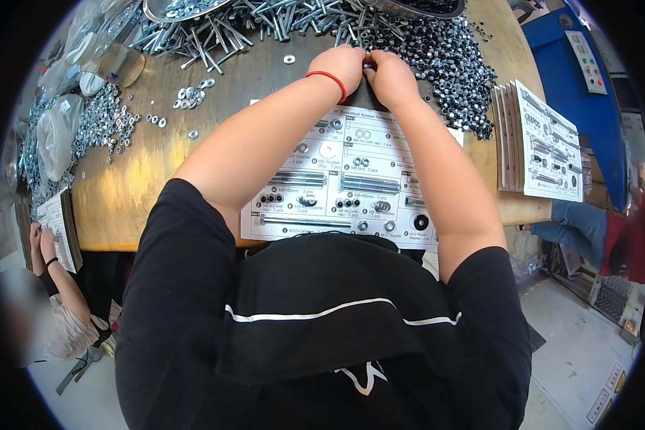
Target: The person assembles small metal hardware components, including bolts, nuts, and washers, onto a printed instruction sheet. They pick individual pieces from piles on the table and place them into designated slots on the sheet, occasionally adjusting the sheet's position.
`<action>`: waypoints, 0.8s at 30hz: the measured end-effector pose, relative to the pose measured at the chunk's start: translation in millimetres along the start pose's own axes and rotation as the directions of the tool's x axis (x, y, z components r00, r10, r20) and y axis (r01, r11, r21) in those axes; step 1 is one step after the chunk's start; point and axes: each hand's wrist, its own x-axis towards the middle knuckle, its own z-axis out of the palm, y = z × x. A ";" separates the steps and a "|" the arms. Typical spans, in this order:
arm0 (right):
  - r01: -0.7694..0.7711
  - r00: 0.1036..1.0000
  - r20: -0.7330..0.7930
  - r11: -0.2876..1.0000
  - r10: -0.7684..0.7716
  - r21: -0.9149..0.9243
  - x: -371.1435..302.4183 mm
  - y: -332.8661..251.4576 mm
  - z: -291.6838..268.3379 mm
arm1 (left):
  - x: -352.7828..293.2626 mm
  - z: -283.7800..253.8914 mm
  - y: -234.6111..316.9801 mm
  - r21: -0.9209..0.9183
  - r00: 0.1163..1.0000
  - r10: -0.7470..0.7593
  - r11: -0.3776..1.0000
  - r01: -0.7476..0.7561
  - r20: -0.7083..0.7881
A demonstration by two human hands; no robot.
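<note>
Both arms reach forward over a printed parts sheet (340, 158) to the far side of the table. My left hand (342, 66), with a red band at its wrist, has its fingers curled in. Beside it my right hand (394, 77) is curled too, the fingertips of both nearly meeting. A small dark piece shows between them; its kind and which hand grips it are hard to make out. Right next to the hands spreads a heap of black and silver nuts (455, 79). The sheet carries rows of bolts, nuts and washers; I cannot tell which are real parts.
Long bolts (215, 36) are heaped at the back under a metal bowl (183, 8). Loose washers (190, 97) and small hardware (97, 122) lie leftward, near plastic bags (56, 136). A stack of cards (545, 143) stands right. Another person's hands (41, 244) hold cards at far left.
</note>
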 end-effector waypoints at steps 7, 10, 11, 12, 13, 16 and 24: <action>-0.055 0.998 0.027 0.998 0.057 -0.039 -30.3 6.8 -8.6 | -15.1 -1.5 4.4 -0.004 0.995 0.087 0.996 -0.087 0.039; -0.008 1.000 0.026 1.000 0.008 -0.029 -31.4 10.1 -11.7 | -19.2 -2.9 8.1 -0.039 0.990 0.136 0.990 -0.135 0.042; 0.007 1.000 0.027 1.000 -0.006 -0.031 -31.0 11.6 -12.8 | -18.6 -0.8 8.1 -0.039 0.988 0.148 0.988 -0.146 0.042; -0.019 1.000 0.022 0.999 0.019 -0.031 -32.4 11.1 -12.9 | -17.1 2.8 7.1 -0.039 0.986 0.160 0.987 -0.158 0.042; -0.013 1.000 0.021 0.999 0.014 -0.034 -32.8 11.0 -13.9 | -16.3 1.9 7.5 -0.036 0.984 0.171 0.985 -0.169 0.041; 0.002 1.000 0.003 1.000 -0.002 -0.031 -35.3 11.7 -16.2 | -18.1 1.3 10.0 -0.021 0.980 0.194 0.981 -0.193 0.038; 0.032 0.996 -0.085 0.966 -0.010 0.255 -49.4 -7.4 -35.3 | -18.3 -25.3 15.9 -0.599 0.946 -0.043 0.765 0.238 0.321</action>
